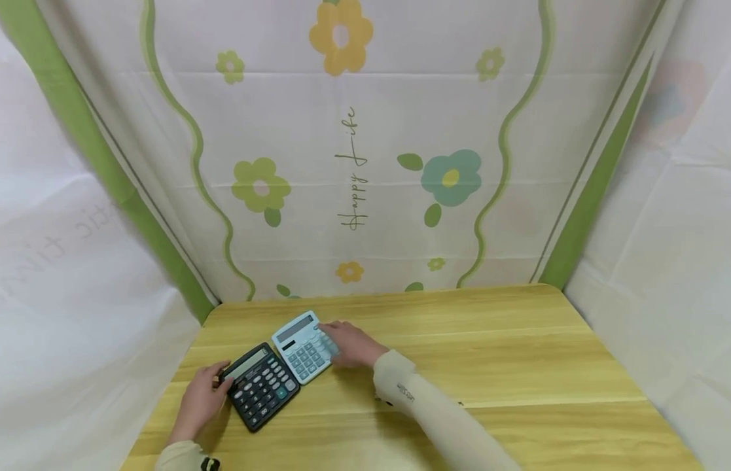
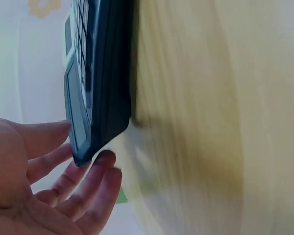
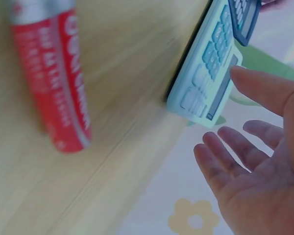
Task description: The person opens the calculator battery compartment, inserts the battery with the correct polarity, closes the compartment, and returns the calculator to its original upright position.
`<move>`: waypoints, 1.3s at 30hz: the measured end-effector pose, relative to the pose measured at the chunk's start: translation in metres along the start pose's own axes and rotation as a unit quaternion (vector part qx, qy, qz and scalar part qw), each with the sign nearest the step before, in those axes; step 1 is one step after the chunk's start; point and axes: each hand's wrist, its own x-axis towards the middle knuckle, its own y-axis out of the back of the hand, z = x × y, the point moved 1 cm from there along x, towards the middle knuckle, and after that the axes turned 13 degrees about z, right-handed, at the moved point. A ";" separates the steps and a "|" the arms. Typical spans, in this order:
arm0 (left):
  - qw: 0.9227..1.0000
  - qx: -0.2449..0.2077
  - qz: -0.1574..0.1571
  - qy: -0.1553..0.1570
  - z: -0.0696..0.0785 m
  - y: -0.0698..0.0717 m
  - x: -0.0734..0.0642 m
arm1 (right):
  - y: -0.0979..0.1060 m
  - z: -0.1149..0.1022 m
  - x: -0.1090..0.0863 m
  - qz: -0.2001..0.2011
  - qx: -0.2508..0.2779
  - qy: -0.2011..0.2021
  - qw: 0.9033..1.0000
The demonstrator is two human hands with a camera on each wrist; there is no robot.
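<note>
Black desktop calculator (image 1: pixel 260 387) lay on the wood-grain table (image 1: pixel 459 353) just beside a light-blue desktop calculator (image 1: pixel 306 348), left hand (image 1: pixel 200 396) loosely pinching the former's top edge, right hand (image 1: pixel 353 343) spread beside the latter, gripping nothing; light, rim-only contact judged steadiest.

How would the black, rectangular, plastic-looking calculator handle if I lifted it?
The black calculator should stay stiff, given its straight, hard-looking outline. Its broad, angular shape makes rolling unlikely. Its smooth-looking surface might slip if gripped loosely.
</note>
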 end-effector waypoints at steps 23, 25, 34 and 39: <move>0.920 -0.278 -0.266 0.075 0.004 0.011 -0.028 | 0.032 0.034 -0.025 0.030 0.061 0.020 0.998; 0.908 -0.288 -0.295 0.072 0.011 0.009 -0.031 | 0.033 0.036 -0.027 0.030 0.067 0.020 0.997; 0.887 -0.299 -0.350 0.026 0.047 -0.010 -0.034 | 0.036 0.048 -0.036 0.019 0.095 0.021 0.995; 0.916 -0.257 -0.308 -0.021 0.073 -0.028 -0.028 | 0.037 0.056 -0.043 -0.012 0.118 0.020 0.993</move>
